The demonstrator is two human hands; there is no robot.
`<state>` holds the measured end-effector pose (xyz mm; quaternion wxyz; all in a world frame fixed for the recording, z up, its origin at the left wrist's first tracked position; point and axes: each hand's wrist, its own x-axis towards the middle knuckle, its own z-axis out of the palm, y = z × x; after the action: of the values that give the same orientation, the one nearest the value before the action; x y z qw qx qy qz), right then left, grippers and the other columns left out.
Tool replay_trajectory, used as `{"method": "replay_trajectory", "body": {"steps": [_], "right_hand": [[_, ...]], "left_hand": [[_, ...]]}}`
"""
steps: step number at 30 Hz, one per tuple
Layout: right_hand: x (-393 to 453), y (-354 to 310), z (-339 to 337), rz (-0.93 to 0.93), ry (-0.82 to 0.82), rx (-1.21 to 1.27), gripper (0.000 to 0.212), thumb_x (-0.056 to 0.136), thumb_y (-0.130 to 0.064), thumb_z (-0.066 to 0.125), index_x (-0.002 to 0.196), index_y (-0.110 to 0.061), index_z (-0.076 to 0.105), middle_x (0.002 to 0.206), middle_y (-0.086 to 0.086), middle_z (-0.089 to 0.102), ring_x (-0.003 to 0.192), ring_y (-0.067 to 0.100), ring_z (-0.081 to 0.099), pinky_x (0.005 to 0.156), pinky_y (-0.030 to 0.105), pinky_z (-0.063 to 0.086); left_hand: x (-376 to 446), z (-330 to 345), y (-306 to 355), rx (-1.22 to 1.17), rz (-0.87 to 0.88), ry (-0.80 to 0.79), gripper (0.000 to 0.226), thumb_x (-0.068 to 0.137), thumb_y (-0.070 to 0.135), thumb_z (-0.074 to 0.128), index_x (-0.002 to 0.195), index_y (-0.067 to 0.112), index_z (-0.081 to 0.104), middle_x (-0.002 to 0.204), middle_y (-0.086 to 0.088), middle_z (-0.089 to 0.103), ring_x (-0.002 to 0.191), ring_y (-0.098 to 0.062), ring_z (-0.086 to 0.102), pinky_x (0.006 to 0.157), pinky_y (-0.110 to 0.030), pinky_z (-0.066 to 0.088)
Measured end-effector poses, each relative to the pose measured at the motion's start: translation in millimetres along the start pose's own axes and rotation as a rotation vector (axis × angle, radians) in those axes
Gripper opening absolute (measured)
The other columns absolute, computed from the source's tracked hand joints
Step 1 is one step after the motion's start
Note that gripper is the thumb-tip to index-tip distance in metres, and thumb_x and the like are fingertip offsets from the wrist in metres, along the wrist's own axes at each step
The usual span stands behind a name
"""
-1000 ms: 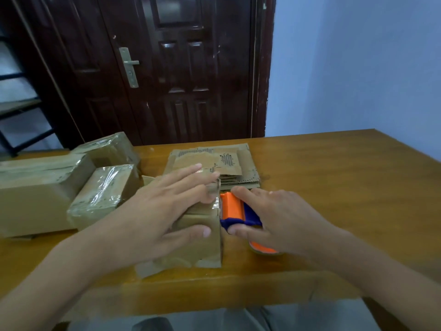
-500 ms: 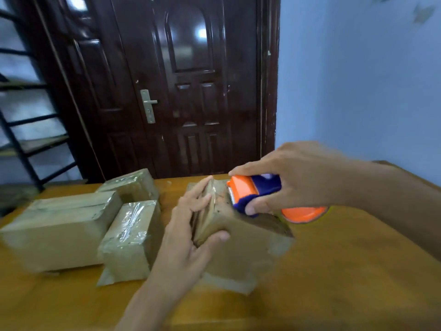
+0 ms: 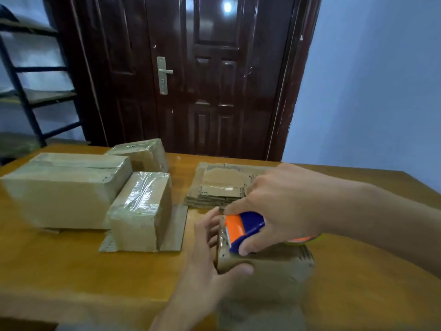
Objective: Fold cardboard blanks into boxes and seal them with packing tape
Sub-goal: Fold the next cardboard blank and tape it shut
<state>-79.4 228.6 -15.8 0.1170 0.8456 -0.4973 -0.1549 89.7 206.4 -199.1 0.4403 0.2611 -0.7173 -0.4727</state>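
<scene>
Now | box (image 3: 267, 266) gripped by left hand (image 3: 205, 261); right hand (image 3: 281, 201) holds dispenser (image 3: 243, 229)

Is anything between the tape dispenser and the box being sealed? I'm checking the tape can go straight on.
Nothing visible. The right hand holds the tape dispenser right at the box top edge, while the left hand grips the box's side.

You're seeing one head view, looking forward and down, close over your hands. Your right hand (image 3: 284, 201) grips the dispenser (image 3: 243, 229) low and centre-right; beyond that grip the table (image 3: 71, 271) runs to a door (image 3: 214, 80).
</scene>
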Motion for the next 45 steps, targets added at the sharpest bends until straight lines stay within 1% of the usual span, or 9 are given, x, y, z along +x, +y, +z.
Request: {"method": "replay_trajectory", "body": {"steps": [8, 15, 19, 23, 29, 33, 37, 40, 45], "right_hand": [[-15.3, 5.9, 7.5, 0.065, -0.075, -0.026, 0.088, 0.082, -0.097, 0.022, 0.157, -0.052, 0.019, 0.128, -0.015, 0.062, 0.093, 0.011, 0.050, 0.072, 0.028, 0.050], [-29.0, 14.1, 12.7, 0.098, -0.141, -0.054, 0.089, 0.079, -0.099, 0.016, 0.156, -0.055, 0.001, 0.131, -0.019, 0.056, 0.081, 0.008, 0.037, 0.058, 0.020, 0.027], [-30.8, 19.0, 13.0, 0.144, -0.139, -0.035, 0.085, 0.076, -0.100, 0.014, 0.150, -0.061, 0.002, 0.106, -0.022, 0.048, 0.071, 0.001, 0.038, 0.059, 0.020, 0.029], [-55.1, 31.6, 35.5, 0.268, -0.125, 0.110, 0.072, 0.081, -0.096, 0.034, 0.145, -0.065, 0.023, 0.113, -0.023, 0.055, 0.096, 0.011, 0.051, 0.075, 0.027, 0.037], [-73.7, 42.8, 69.8, 0.361, -0.059, 0.223, 0.075, 0.078, -0.092, 0.048, 0.145, -0.061, 0.032, 0.117, -0.015, 0.058, 0.102, 0.020, 0.055, 0.088, 0.037, 0.045], [-86.3, 37.9, 58.0, 0.355, -0.043, 0.207, 0.074, 0.082, -0.091, 0.038, 0.148, -0.058, 0.026, 0.115, -0.019, 0.059, 0.094, 0.009, 0.053, 0.079, 0.030, 0.042], [-95.7, 47.4, 49.2, 0.295, -0.067, 0.056, 0.083, 0.080, -0.096, 0.005, 0.153, -0.055, 0.005, 0.088, -0.024, 0.049, 0.065, 0.001, 0.044, 0.055, 0.018, 0.033], [-114.5, 57.5, 67.4, 0.319, -0.026, 0.167, 0.078, 0.087, -0.094, 0.019, 0.151, -0.051, 0.028, 0.078, -0.024, 0.053, 0.055, 0.001, 0.043, 0.046, 0.016, 0.028], [-122.8, 60.3, 87.4, 0.301, 0.016, 0.230, 0.087, 0.079, -0.101, 0.013, 0.155, -0.058, 0.012, 0.090, -0.026, 0.054, 0.066, -0.005, 0.046, 0.054, 0.016, 0.032]], "left_hand": [[5.5, -5.5, -0.8, 0.248, -0.047, -0.116, 0.121, 0.069, 0.079, 0.075, 0.154, 0.066, -0.009, 0.160, 0.046, 0.011, 0.149, 0.017, 0.014, 0.121, -0.027, 0.026], [4.4, -5.5, -0.7, 0.312, 0.012, -0.154, 0.111, 0.081, 0.067, 0.070, 0.155, 0.064, -0.013, 0.141, 0.058, 0.020, 0.134, 0.026, 0.028, 0.101, -0.003, 0.032], [4.2, -6.6, -2.6, 0.298, 0.025, -0.163, 0.105, 0.080, 0.084, 0.060, 0.156, 0.064, -0.010, 0.150, 0.050, 0.021, 0.140, 0.019, 0.029, 0.111, -0.019, 0.037], [2.4, -8.9, -3.5, 0.308, 0.002, -0.150, 0.103, 0.074, 0.097, 0.048, 0.155, 0.066, -0.009, 0.154, 0.047, 0.018, 0.140, 0.018, 0.030, 0.114, -0.028, 0.038], [1.3, -8.6, -4.6, 0.287, 0.001, -0.152, 0.102, 0.073, 0.099, 0.043, 0.155, 0.066, -0.007, 0.151, 0.054, 0.016, 0.134, 0.026, 0.030, 0.101, -0.009, 0.034], [2.4, -7.4, -3.9, 0.268, -0.016, -0.150, 0.103, 0.070, 0.101, 0.044, 0.155, 0.066, -0.002, 0.151, 0.051, 0.021, 0.136, 0.022, 0.033, 0.107, -0.019, 0.037], [1.7, -5.5, -3.6, 0.274, -0.020, -0.135, 0.101, 0.071, 0.100, 0.043, 0.156, 0.064, 0.003, 0.154, 0.048, 0.021, 0.137, 0.023, 0.030, 0.100, -0.003, 0.034], [0.8, -3.5, -7.1, 0.247, -0.019, -0.116, 0.101, 0.071, 0.098, 0.049, 0.157, 0.063, 0.008, 0.157, 0.044, 0.026, 0.140, 0.019, 0.032, 0.107, -0.018, 0.034], [1.8, -3.4, -10.7, 0.212, -0.056, -0.110, 0.104, 0.066, 0.097, 0.058, 0.154, 0.067, 0.013, 0.158, 0.041, 0.028, 0.144, 0.014, 0.034, 0.114, -0.032, 0.035]]}}
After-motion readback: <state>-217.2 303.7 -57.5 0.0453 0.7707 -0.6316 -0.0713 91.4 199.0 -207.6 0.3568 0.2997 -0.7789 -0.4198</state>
